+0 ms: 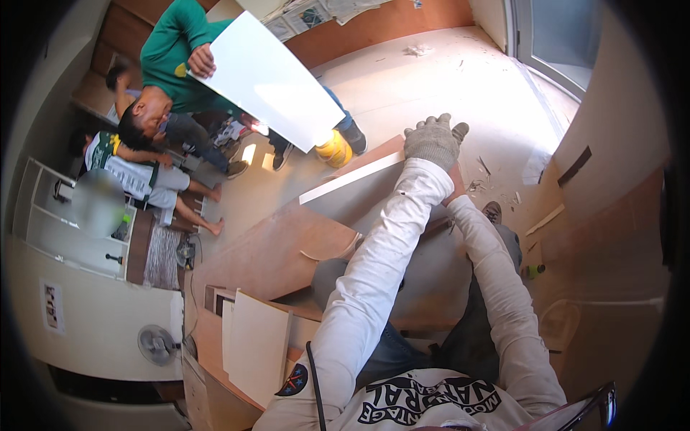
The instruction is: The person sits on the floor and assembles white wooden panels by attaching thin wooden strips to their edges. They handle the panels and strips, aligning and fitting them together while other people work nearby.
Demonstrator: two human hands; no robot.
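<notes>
My left hand [433, 141], in a grey knit glove, reaches forward at the far end of a white-edged board [352, 178]. Its fingers look stretched out and apart, the thumb pointing right. Whether the palm rests on the board is hidden. My bare right hand [457, 185] is just behind and below the left wrist, mostly covered by the left sleeve; its fingers, and anything in them, do not show. Beneath my arms, a brown wooden panel [287, 248] lies near my legs.
To the left, a person in green [176, 54] holds a large white panel [269, 79]; others sit behind. White boards [259, 345] lean at lower left, near a fan [158, 345]. Wood scraps [483, 167] litter the floor. A bottle [533, 271] lies at right, below a glass door [560, 36].
</notes>
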